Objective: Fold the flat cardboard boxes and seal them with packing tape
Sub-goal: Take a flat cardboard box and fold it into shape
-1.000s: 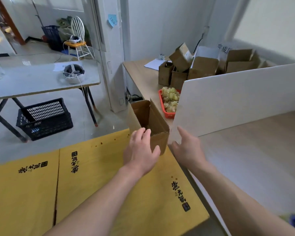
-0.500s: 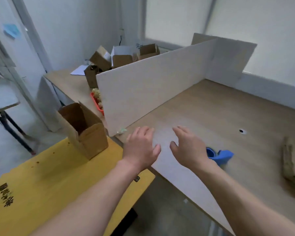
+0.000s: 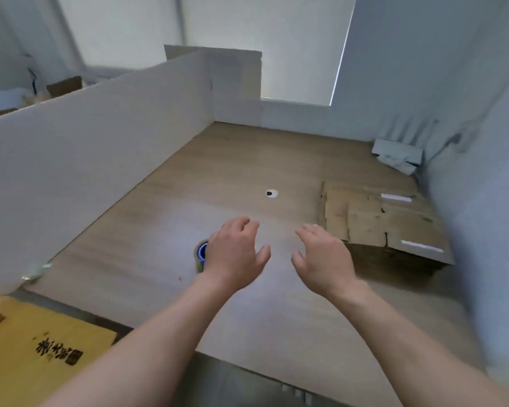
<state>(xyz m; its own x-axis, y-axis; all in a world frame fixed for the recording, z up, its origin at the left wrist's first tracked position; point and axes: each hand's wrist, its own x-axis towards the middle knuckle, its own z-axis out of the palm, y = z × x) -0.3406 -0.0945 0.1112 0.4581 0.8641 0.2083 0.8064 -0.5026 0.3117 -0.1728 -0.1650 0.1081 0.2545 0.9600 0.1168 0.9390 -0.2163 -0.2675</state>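
Two bare hands hover over the wooden desk (image 3: pixel 218 160), and neither holds anything.

Off the desk's near-left corner lies one yellow printed cardboard sheet (image 3: pixel 41 348). A dark gap separates it from the desk's front edge. One white partition (image 3: pixel 86 160) stands along the desk's left edge and meets a second white panel (image 3: pixel 235 92) at the far-left corner, closing off those two sides. Behind the partition, beyond the desk's left edge, the top of at least one brown box (image 3: pixel 63 85) shows.

On the desk near its front, one roll of packing tape (image 3: pixel 201 254) with a blue rim sits mostly hidden behind the left hand (image 3: pixel 235 254). Whether the two touch cannot be told. That hand's fingers are loosely spread and slightly bent.

The desk's middle is open surface, marked by one small round cable hole (image 3: pixel 271 193).

The right hand (image 3: pixel 323 259) is above the desk just right of the left hand, fingers relaxed and apart, its fingertips close to the stack's near-left corner.

One stack of flat cardboard boxes (image 3: pixel 376 224) lies against the desk's right side, near the wall. The number of sheets in it cannot be counted. One blurred white object (image 3: pixel 397 154) sits in the desk's far-right corner.
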